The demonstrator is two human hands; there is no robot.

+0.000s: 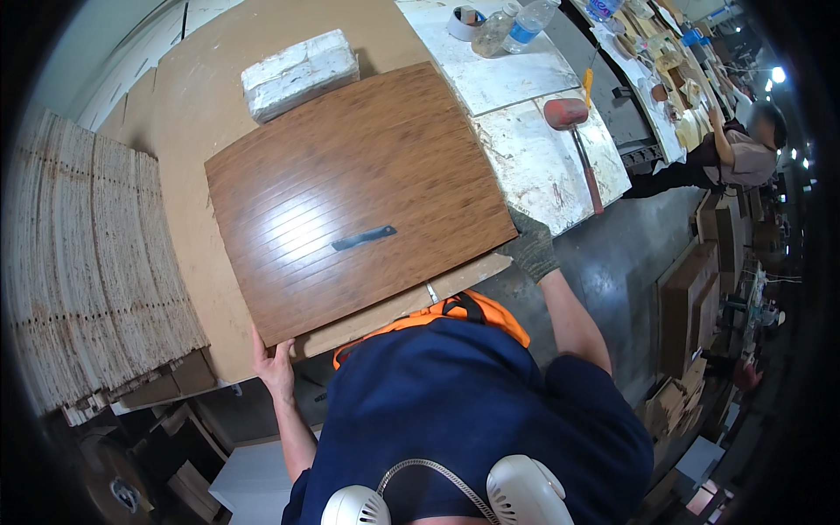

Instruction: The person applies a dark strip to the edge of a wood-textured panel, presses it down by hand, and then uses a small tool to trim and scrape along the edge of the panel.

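Observation:
A brown wood-grain panel point(367, 188), grooved on its left half, lies in front of me on a cardboard-covered table point(188, 206). My bare left hand point(276, 367) holds its near left corner, thumb at the front edge and fingers along the side. At the near right corner, my right hand point(534, 248), in a dark glove, grips the panel's edge; its fingertips are partly hidden. On top of the panel rests a narrow dark flat piece point(364, 237), its kind unclear. Beyond the far edge sits a white wrapped block point(300, 73).
Tall stacked boards point(87, 262) stand at the left. Rightward, a whitish work surface point(525, 166) carries a red-headed mallet point(566, 114), a yellow-handled tool point(588, 86), a tape roll point(464, 23) and plastic bottles point(530, 24). Another person point(744, 149) stands at a far bench.

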